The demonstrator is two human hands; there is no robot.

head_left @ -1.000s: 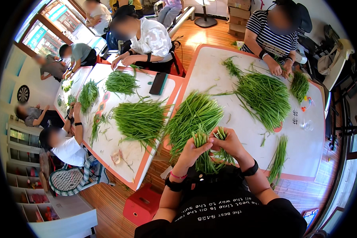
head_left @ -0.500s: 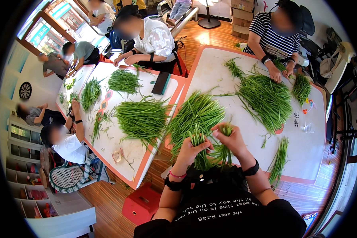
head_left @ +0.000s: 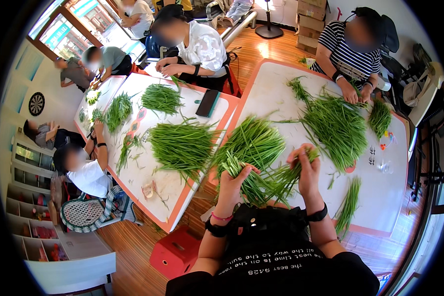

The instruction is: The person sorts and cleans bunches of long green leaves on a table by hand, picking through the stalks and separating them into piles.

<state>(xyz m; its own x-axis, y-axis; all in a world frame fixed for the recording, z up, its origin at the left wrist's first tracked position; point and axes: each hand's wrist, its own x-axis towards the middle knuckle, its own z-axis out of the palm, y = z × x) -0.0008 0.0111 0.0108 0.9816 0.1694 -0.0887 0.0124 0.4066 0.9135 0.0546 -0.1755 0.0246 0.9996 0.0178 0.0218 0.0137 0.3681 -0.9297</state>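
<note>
Left hand (head_left: 235,181): curled around a thick bunch of long, thin green stalks (head_left: 250,188), thumb on its right side, pale cut ends poking up past the grip. Right hand (head_left: 307,170): raised a bit higher, fingers bent around the top of a smaller, looser green tuft (head_left: 286,178); exact fingertip contact can't be made out. Hands apart, but lower strands of tuft and bunch overlap between them; can't tell which strand belongs to which.

Both held in front of the person's black printed T-shirt (head_left: 286,246), at the near edge of a white tabletop with salmon-pink border (head_left: 375,197). Just beyond the hands: big loose heap of green stalks (head_left: 256,140) on that table. Wider green pile (head_left: 335,130) farther right, slim green bundle (head_left: 349,200) near the table's lower right edge, clear plastic cup (head_left: 386,167) above it.

Second white table to the left (head_left: 143,182) carries another broad green mound (head_left: 182,148) and a dark phone with teal edge (head_left: 207,103). Red plastic stool (head_left: 175,251) on the floor, lower left. Co-worker in striped shirt (head_left: 348,54) has both hands at the far side of the wider pile.
</note>
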